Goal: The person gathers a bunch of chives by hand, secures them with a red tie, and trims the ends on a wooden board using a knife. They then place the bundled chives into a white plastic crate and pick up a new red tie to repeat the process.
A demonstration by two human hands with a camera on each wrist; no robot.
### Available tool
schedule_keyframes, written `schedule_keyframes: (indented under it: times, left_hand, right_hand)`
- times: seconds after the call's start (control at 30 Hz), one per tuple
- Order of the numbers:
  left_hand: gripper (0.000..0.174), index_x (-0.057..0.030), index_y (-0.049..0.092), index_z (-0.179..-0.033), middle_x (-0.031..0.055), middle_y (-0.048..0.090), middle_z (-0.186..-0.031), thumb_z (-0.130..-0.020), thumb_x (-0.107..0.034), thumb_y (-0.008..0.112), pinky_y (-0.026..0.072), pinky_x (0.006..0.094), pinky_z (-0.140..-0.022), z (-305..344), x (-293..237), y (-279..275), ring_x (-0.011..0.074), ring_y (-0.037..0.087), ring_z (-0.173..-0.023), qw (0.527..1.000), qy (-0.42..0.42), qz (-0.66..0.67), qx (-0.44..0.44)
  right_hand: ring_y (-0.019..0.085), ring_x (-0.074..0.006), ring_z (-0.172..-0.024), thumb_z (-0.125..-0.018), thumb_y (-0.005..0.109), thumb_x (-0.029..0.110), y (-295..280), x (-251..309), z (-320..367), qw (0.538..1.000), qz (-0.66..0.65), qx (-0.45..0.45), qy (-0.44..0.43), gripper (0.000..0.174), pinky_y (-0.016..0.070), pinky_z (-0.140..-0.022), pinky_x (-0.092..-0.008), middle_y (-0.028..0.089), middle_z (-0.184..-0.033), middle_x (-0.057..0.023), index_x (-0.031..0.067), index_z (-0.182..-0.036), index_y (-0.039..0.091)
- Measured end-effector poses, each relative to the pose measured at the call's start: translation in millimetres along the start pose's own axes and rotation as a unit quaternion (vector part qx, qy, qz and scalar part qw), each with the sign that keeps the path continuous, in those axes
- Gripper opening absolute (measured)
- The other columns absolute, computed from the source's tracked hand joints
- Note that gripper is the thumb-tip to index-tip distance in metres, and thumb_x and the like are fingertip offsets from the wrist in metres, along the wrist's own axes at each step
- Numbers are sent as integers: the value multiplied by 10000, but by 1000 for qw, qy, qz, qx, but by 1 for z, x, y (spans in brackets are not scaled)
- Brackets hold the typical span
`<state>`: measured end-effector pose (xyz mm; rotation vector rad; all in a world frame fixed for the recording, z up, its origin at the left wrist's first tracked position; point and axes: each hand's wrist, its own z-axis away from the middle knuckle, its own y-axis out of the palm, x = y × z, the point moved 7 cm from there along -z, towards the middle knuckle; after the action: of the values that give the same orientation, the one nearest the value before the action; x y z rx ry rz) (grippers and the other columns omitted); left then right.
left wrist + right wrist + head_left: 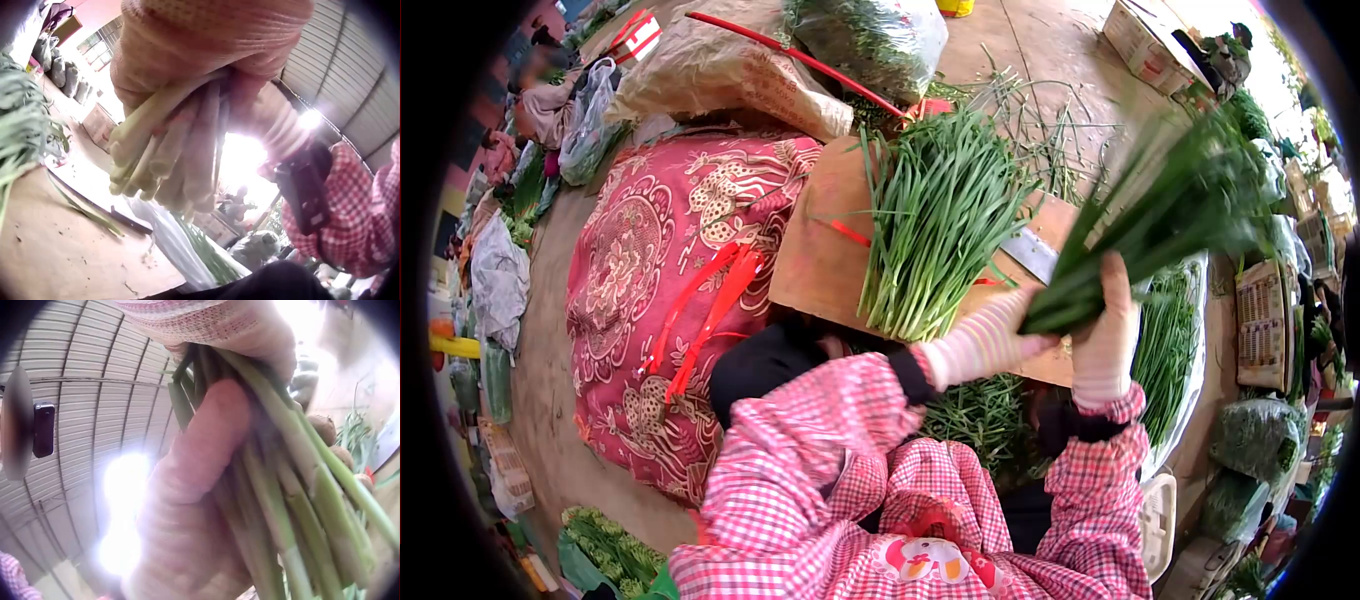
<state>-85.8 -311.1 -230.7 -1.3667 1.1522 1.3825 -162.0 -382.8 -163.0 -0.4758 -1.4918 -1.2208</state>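
Both hands, in striped knit gloves with bare fingertips, grip one bunch of garlic chives (1165, 225), raised over the right side of the board. My left hand (990, 340) curls round its pale stem end; the cut ends (169, 159) hang below the glove in the left wrist view. My right hand (1105, 340) holds the bunch from the right side, thumb up along it. The leaves fan up and right, blurred. A larger pile of chives (945, 220) lies on the wooden board (825, 250), left of the hands. A knife (1030, 253) lies on the board beside the pile.
A red patterned cloth (625, 230) with red ties (720, 300) on it spreads to the left. More chives (1168, 350) lie in white plastic at right. Loose trimmings (980, 420) lie below the board. Behind stand a sack (730, 85) and a plastic bag of greens (875, 45).
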Motion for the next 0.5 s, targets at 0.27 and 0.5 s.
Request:
schedule_keyframes:
  times: [0.27, 0.5]
  left_hand:
    - [342, -58, 565, -1208, 78, 672, -1006, -911, -178, 684, 584, 419, -744, 53, 13, -146, 223, 677, -866, 914, -250, 298, -112]
    - [310, -62, 584, -1209, 110, 683, -1052, -925, -161, 661, 590, 458, -792, 59, 93, -163, 254, 682, -908, 872, -309, 354, -142]
  right_hand:
    - [634, -161, -911, -910, 668, 315, 102, -108, -50, 980, 45, 126, 148, 404, 510, -797, -301, 665, -1046, -61, 9, -1166, 603]
    - [589, -213, -1111, -939, 616, 133, 61, -143, -47, 964, 76, 140, 213, 526, 513, -951, -362, 586, -1236, -114, -14, -1406, 423]
